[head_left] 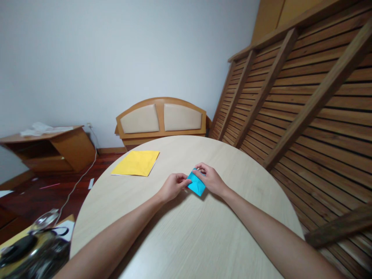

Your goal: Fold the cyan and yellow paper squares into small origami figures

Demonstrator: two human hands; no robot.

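Observation:
A small folded piece of blue paper is held just over the round table, with crease lines running across its face. My left hand pinches its left corner between thumb and fingers. On the other side, my right hand grips the upper right edge, thumb on the front and fingers curled behind. The fingertips behind the paper are partly hidden. Farther off to the left lies a flat stack of yellow paper, touched by neither hand.
The pale round table fills the lower middle. A wooden slatted panel leans along the right. Behind the table stands a headboard. At left are a low wooden cabinet, a cable on the floor, and a dark plastic-wrapped heap.

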